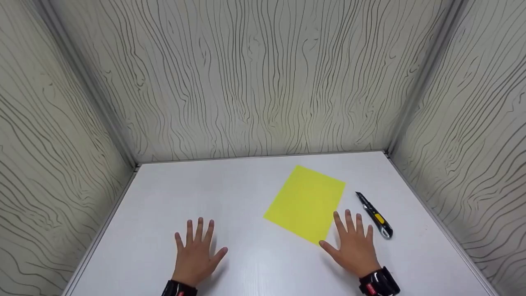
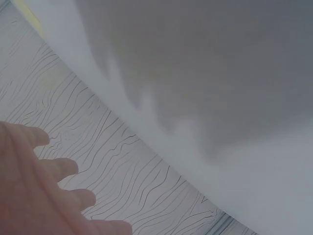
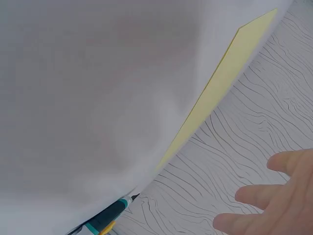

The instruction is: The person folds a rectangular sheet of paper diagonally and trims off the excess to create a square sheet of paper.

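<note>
A yellow sheet of paper (image 1: 306, 204) lies flat and slanted on the white tabletop, right of the middle. To its right is a black utility knife (image 1: 374, 216) with a yellow slider, its narrow tip pointing toward the back. My right hand (image 1: 354, 249), fingers spread and straight, hovers by the paper's near right edge and left of the knife; it holds nothing. Over the left part of the table, my left hand (image 1: 196, 257) is also spread and holds nothing. The right wrist view shows the paper (image 3: 220, 83) and the knife (image 3: 111, 214) beyond the fingers.
The white table (image 1: 197, 189) is enclosed by a wood-grain patterned back wall (image 1: 254, 82) and side walls at left and right. Grey metal strips run along the corners and table edges. Each wrist wears a black band (image 1: 379, 282).
</note>
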Available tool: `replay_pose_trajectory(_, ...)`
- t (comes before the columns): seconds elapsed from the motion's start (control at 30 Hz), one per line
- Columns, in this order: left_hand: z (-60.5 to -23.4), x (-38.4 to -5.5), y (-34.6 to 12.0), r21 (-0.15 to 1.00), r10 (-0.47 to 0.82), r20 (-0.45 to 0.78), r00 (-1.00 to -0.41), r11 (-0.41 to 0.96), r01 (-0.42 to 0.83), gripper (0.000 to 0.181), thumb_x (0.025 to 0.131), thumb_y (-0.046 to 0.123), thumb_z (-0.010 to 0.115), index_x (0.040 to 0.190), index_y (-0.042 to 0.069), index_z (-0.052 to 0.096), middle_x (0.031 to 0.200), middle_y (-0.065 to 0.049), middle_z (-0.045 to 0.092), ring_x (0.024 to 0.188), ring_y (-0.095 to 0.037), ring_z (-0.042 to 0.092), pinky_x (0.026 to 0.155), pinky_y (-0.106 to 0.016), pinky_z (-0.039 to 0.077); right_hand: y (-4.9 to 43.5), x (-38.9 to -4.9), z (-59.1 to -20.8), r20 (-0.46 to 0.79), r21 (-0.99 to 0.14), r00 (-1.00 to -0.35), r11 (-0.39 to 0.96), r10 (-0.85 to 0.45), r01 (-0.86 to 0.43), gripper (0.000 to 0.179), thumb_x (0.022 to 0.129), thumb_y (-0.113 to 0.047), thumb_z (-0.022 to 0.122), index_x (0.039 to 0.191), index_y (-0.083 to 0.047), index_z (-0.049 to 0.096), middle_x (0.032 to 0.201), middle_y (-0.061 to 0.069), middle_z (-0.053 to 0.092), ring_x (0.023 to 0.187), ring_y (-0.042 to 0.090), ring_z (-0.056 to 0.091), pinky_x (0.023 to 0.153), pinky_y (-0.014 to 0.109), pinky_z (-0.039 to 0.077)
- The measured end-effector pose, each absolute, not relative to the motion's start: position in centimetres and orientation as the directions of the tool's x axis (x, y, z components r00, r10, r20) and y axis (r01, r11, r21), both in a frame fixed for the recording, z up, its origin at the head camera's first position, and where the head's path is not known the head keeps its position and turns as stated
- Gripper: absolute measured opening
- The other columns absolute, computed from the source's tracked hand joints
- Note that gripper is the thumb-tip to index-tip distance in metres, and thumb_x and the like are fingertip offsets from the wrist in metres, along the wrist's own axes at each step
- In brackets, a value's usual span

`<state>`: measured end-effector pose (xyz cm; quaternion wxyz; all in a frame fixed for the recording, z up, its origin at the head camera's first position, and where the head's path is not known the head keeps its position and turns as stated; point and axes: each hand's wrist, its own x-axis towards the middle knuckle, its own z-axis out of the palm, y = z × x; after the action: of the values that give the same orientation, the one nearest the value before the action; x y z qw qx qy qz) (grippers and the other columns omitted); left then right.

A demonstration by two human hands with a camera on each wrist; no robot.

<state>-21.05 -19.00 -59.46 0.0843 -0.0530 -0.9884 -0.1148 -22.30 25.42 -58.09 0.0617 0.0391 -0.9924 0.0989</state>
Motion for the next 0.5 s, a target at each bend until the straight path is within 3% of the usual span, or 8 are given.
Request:
replay_pose_trajectory(0.2, -59.4, -21.2, -18.8, 0.227, 0.091, 0.180, -0.979, 0.965, 0.132, 0.088, 0.099, 0.069, 0.061, 0.167, 0.015, 0.045, 0.175, -0.021, 0.037, 0.163, -0.054, 0.024, 0.121, -0.086, 0.017, 25.1, -24.0, -57.8, 0.171, -0.176, -0.981, 0.977, -0.093, -0.123, 0.100, 0.094, -0.068, 0.073, 0.167, -0.007, 0.041, 0.171, 0.033, 0.034, 0.158, 0.062, 0.028, 0.119, 0.087, 0.021)
replay_pose_trajectory(0.5, -59.5, -21.3, -18.2, 0.222, 0.102, 0.166, -0.981, 0.965, 0.138, 0.091, 0.098, 0.069, 0.064, 0.165, 0.011, 0.046, 0.173, -0.023, 0.040, 0.162, -0.054, 0.027, 0.120, -0.087, 0.022, 23.9, -26.6, -57.0, 0.163, -0.221, -0.978, 0.961, -0.131, -0.165, 0.100, 0.096, -0.073, 0.065, 0.166, -0.005, 0.043, 0.169, 0.034, 0.037, 0.155, 0.064, 0.031, 0.119, 0.085, 0.026)
